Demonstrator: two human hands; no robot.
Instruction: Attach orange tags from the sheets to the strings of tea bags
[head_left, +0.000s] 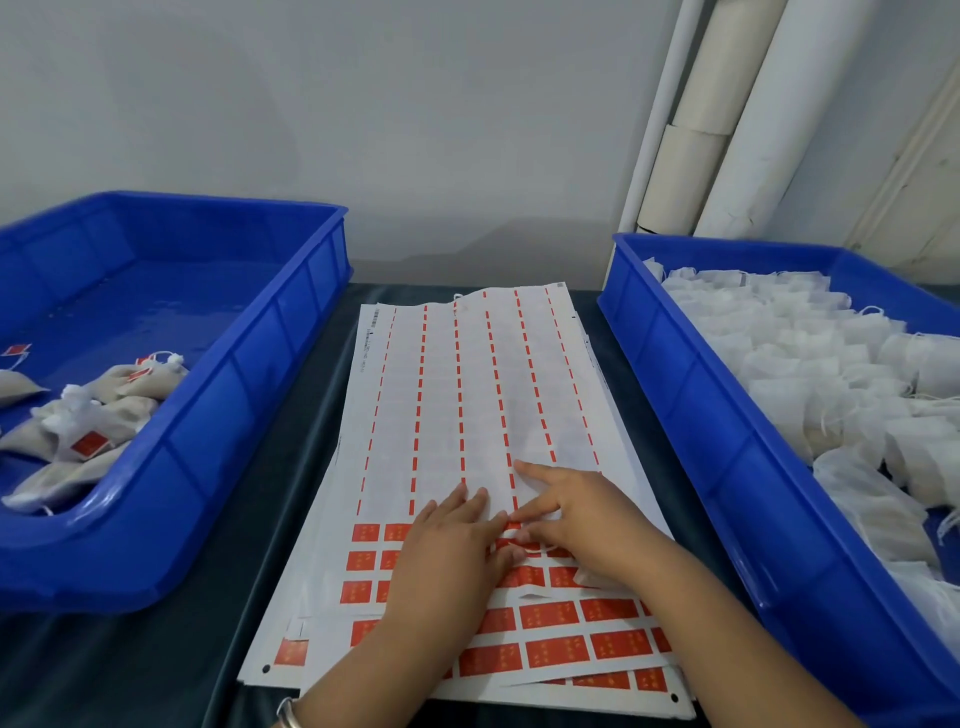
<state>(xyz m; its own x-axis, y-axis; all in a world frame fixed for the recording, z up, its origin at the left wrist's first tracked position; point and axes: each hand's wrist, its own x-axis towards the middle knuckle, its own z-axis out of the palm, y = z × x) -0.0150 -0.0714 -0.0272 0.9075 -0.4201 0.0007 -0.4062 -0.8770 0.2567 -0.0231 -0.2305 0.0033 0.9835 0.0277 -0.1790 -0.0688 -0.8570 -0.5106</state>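
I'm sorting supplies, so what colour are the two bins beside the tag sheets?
Both bins are blue, left and right, clearest in the head view.

Both forearms are bare, with no sleeve in sight. The left wrist wears a smooth silver-coloured bangle (287, 712), a plain rounded band with no visible marking, partly cut off by the lower edge of the view. The left hand (447, 551) and right hand (576, 512) carry no rings or gloves; the fingernails are short and unpainted.
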